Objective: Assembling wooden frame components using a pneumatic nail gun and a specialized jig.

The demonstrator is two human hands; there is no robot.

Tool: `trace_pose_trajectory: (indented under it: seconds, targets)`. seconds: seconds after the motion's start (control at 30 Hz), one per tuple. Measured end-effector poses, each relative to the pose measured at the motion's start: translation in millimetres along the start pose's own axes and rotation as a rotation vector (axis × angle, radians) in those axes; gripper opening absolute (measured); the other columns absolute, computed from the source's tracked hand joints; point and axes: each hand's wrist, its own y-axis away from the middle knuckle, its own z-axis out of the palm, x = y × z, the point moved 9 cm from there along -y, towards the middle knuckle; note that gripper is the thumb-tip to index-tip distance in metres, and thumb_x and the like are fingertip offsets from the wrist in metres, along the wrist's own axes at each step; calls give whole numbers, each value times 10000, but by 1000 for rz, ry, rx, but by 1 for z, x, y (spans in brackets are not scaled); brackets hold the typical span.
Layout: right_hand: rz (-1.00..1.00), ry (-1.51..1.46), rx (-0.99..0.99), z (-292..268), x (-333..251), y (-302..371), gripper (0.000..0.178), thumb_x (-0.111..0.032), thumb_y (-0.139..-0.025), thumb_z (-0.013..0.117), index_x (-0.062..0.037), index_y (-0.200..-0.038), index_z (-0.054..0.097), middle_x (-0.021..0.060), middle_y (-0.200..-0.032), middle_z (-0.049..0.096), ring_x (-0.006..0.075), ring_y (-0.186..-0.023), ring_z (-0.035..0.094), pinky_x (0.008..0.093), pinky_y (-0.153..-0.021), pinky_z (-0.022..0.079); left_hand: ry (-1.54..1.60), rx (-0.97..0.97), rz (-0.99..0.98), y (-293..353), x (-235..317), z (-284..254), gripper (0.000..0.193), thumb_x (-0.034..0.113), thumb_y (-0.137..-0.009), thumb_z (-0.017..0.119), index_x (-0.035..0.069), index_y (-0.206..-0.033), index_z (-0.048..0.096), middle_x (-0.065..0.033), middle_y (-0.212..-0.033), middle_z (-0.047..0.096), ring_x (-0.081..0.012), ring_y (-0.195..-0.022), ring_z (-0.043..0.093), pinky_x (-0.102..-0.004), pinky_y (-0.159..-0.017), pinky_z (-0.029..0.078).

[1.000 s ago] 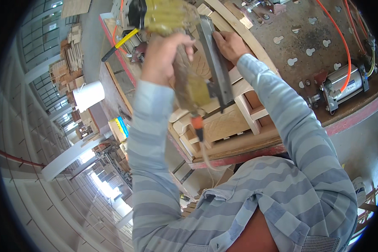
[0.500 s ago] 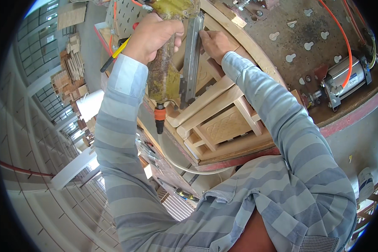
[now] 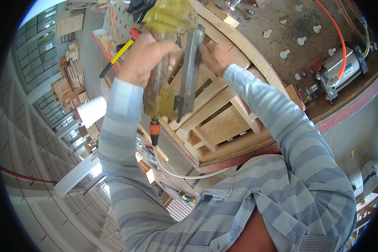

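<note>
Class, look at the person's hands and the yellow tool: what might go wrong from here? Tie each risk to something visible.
1. The right hand is close beside the metal rail of the yellow tool, so its fingers might be knocked or pinched.
2. The left hand holds the tool above the wooden frame; a slip could dent it.
3. The pale hose loops near the person's body and might snag.
</note>
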Motion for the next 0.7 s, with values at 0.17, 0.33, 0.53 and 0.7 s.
trace_pose_trajectory:
  seconds: [0.17, 0.33, 0.53, 0.7]
  targets:
    - [-26, -35, 18, -25, 15, 64, 414, -330, -915, 459, 24, -814, 648, 190, -727, 656, 359, -661, 592, 423, -655, 482, 131, -88, -58, 39, -25, 21, 241, 103, -811, 614, -41, -996, 671, -76, -630, 606, -146, -549, 543, -232, -522, 440]
    - [-14, -248, -29, -32, 35, 72, 336, -292, -887, 532, 21, -854, 650, 185, -752, 669, 348, -646, 594, 410, -637, 484, -717, -73, 203, 57, -4, 41, 334, 70, -742, 654, -2, -1068, 659, -86, -780, 683, -198, -659, 613, -259, -594, 476]
    - [-335, -69, 92, -38, 45, 62, 276, -250, -845, 596, 17, -891, 647, 185, -782, 682, 365, -649, 604, 420, -636, 487, -943, -87, 784, 74, 2, 74, 426, 0, -643, 647, 45, -1063, 596, -46, -937, 668, -280, -693, 598, -329, -604, 475]
    - [-304, 40, 92, -35, 45, 64, 278, -245, -818, 628, 17, -909, 646, 195, -800, 687, 377, -662, 618, 429, -638, 492, -1243, -120, 786, 70, -11, 78, 590, 15, -590, 724, 54, -1162, 584, -66, -1084, 675, -273, -760, 640, -310, -657, 500]
